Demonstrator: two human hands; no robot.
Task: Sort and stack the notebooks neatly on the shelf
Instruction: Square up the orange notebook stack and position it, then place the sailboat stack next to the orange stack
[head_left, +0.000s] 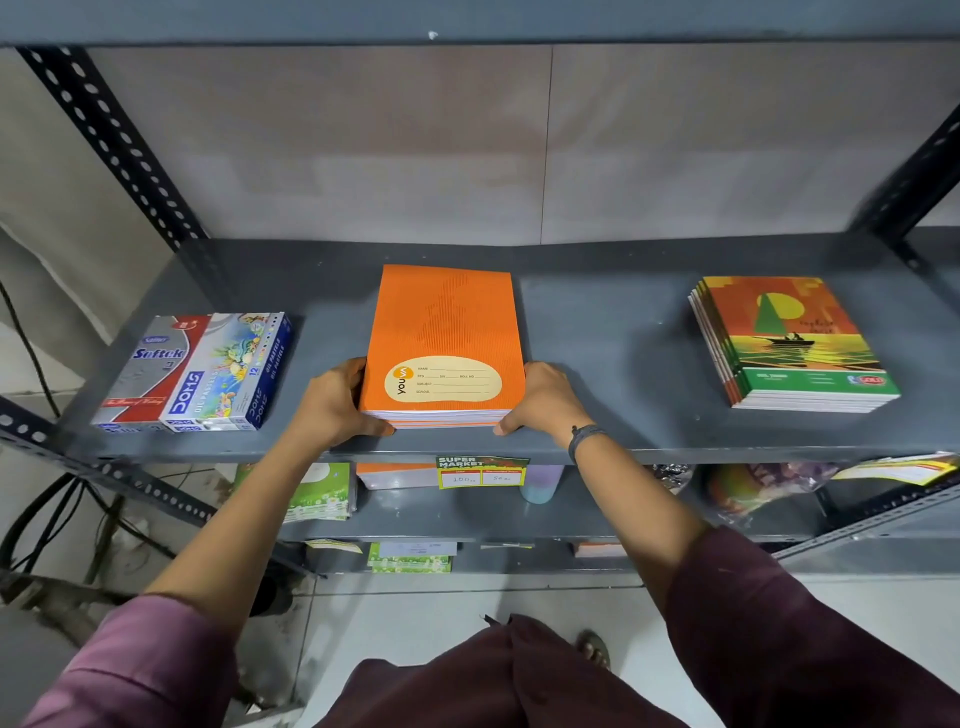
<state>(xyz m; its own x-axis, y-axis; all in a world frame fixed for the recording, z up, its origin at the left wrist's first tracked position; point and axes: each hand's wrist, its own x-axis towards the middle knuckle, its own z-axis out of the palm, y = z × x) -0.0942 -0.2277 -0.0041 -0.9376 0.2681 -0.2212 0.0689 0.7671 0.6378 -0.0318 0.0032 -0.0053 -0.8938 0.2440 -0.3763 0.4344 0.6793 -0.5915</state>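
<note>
1. The left hand (340, 402) and right hand (543, 397) form the grip, clamping the near corners of a stack of orange paper notebooks (444, 338).
2. The stack lies flat on the grey metal shelf (597, 338), between the hands, long axis pointing away from the person.

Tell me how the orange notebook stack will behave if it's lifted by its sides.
The orange notebook stack holds several thin soft-cover books, so it would likely sag mid-span. Its loose layers may slide apart. The left hand and right hand already flank it.
</note>
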